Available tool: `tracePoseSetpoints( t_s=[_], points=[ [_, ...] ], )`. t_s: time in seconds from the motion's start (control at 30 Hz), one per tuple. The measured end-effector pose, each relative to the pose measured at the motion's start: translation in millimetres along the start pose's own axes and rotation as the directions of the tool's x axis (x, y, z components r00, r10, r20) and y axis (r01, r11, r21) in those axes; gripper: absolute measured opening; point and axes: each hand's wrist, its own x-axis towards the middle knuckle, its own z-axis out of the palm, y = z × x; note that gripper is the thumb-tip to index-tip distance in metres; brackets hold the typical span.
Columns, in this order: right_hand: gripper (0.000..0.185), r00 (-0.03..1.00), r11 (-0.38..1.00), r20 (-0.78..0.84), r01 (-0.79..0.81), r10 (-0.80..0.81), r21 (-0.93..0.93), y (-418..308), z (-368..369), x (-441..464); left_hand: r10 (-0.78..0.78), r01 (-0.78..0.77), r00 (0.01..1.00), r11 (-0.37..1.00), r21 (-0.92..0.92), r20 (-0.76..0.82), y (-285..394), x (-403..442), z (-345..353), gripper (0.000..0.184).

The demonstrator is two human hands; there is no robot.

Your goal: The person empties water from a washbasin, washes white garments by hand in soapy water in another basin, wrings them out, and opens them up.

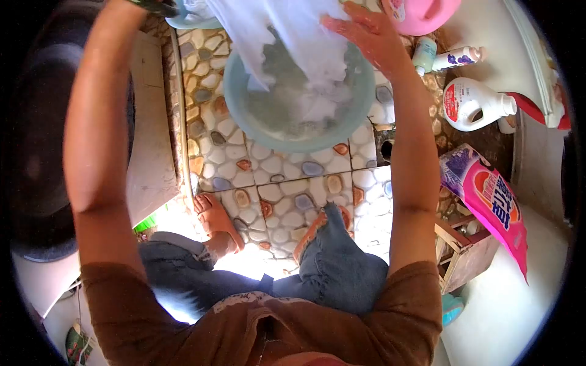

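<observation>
Cloth (305, 36), white and bunched, hangs over the pale blue basin (296, 147), its lower folds reaching the cloudy water inside. Our right hand (373, 38) is at the cloth's right edge, fingers apart and touching it; we cannot tell whether they pinch. Our left forearm (101, 134) runs up past the frame's top, with something dark green (160, 6) around its end, so we cannot tell how that hand is held.

Nearer us than the basin, pebble-patterned tiles (281, 192) leave open floor as far as our feet. Left of the basin a thin pale pipe (180, 110) bounds that floor; just beyond its lower right rim is a dark hole (386, 149). To the basin's right, the room is crowded by a small greenish bottle (425, 53), a flowered container (458, 58) and a white jug (473, 105) lying on its side.

The frame cuts off the pink jug (427, 13) above right of the basin and another blue basin (198, 22) above left. Glare whitens the floor between our knees.

The white jug's red label carries print too small for us to read. Large Chinese characters mark the pink packet (494, 207), lower right of the basin; we cannot read its brand surely.
</observation>
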Motion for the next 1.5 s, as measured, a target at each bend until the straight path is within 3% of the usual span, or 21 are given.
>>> tracePoseSetpoints(
  t_s=[0.1, 0.17, 0.27, 0.37, 0.4, 0.5, 0.53, 0.6, 0.73, 0.8, 0.87, 0.93, 0.97, 1.03, 1.1, 1.2, 1.23, 1.27, 1.33, 1.37, 1.5],
  points=[
    [0.035, 0.984, 0.989, -0.177, 0.038, -0.013, 0.141, 11, 5, -14, -0.280, 0.179, 0.928, 0.913, -0.366, -0.247, -70, -29, 50, 0.031],
    [0.038, 0.928, 0.916, -0.205, -0.235, 0.311, 0.326, 22, -3, -20, -0.438, 0.489, 0.845, 0.865, 0.111, -0.306, -142, -48, 77, 0.041],
    [0.044, 0.907, 0.845, -0.418, -0.268, 0.059, -0.462, 93, 21, -11, -0.410, 0.539, 0.802, 0.811, 0.230, -0.434, -154, -76, 126, 0.049],
    [0.044, 0.980, 0.513, -0.068, -0.157, 0.189, -0.844, 134, 69, -39, -0.523, 0.601, 0.647, 0.798, -0.052, -0.554, -102, -105, 207, 0.051],
    [0.041, 0.955, 0.382, 0.134, 0.024, 0.265, -0.924, 140, 78, -44, -0.651, 0.666, 0.659, 0.738, -0.111, -0.376, -78, -119, 219, 0.044],
    [0.031, 0.887, 0.645, -0.067, -0.382, 0.457, -0.662, 153, 60, -38, -0.772, 0.686, 0.583, 0.634, -0.356, -0.252, -25, -166, 276, 0.043],
    [0.029, 0.931, 0.533, -0.062, -0.260, 0.361, -0.805, 160, 68, -38, -0.835, 0.685, 0.519, 0.534, -0.496, -0.183, -28, -181, 299, 0.048],
    [0.026, 0.985, 0.204, 0.009, -0.026, 0.171, -0.979, 169, 82, -48, -0.933, 0.626, 0.359, 0.266, -0.734, -0.032, -16, -197, 311, 0.050],
    [0.029, 0.971, 0.469, -0.022, -0.134, 0.238, -0.873, 100, 87, -51, -0.858, 0.357, 0.103, -0.441, -0.824, 0.504, 3, -164, 259, 0.056],
    [0.028, 0.894, 0.518, 0.077, -0.183, 0.441, -0.836, 14, 110, -52, -0.563, 0.047, 0.476, -0.751, -0.658, 0.676, -14, -144, 235, 0.055],
    [0.028, 0.964, 0.697, 0.254, 0.128, 0.080, -0.705, -26, 138, -84, -0.523, -0.092, 0.636, -0.781, -0.618, 0.567, -25, -145, 242, 0.053],
    [0.023, 0.938, 0.658, 0.336, 0.203, 0.082, -0.725, -57, 165, -82, -0.750, -0.172, 0.578, -0.499, -0.849, 0.324, -40, -147, 268, 0.051],
    [0.023, 0.935, 0.636, 0.339, 0.201, 0.101, -0.745, -57, 173, -80, -0.845, -0.004, 0.373, -0.415, -0.910, 0.384, -28, -143, 267, 0.041],
    [0.021, 0.968, 0.391, 0.080, -0.021, 0.238, -0.920, -1, 151, -48, -0.704, -0.528, 0.683, -0.660, -0.534, 0.194, -41, -139, 331, 0.028],
    [0.021, 0.984, 0.346, -0.117, -0.158, 0.135, -0.925, 31, 131, -29, -0.812, -0.158, 0.575, 0.014, -0.987, -0.104, -36, -139, 327, 0.020],
    [0.025, 0.964, 0.542, -0.246, -0.155, -0.098, -0.826, 29, 134, -4, -0.745, 0.439, 0.626, 0.580, -0.687, -0.230, -60, -148, 320, 0.028],
    [0.024, 0.975, 0.539, -0.220, -0.173, -0.025, -0.825, 21, 144, -9, -0.707, -0.182, 0.696, -0.003, -0.983, -0.126, -53, -143, 324, 0.026],
    [0.024, 0.977, 0.530, -0.207, -0.201, 0.049, -0.824, 1, 156, -16, -0.656, -0.578, 0.754, -0.649, -0.495, -0.020, -42, -135, 309, 0.025],
    [0.023, 0.928, 0.499, -0.335, -0.371, 0.165, -0.783, 26, 125, 0, -0.904, -0.229, 0.416, -0.211, -0.950, 0.100, -12, -118, 219, 0.031],
    [0.024, 0.968, 0.366, -0.192, -0.239, 0.160, -0.899, 34, 84, 13, -0.850, -0.248, 0.474, -0.381, -0.890, 0.231, -10, -111, 196, 0.036],
    [0.036, 0.979, 0.128, 0.150, 0.132, 0.140, -0.983, 32, 1, 59, -0.855, 0.073, 0.508, -0.075, -0.994, 0.102, -23, -108, 142, 0.048]
  ],
)
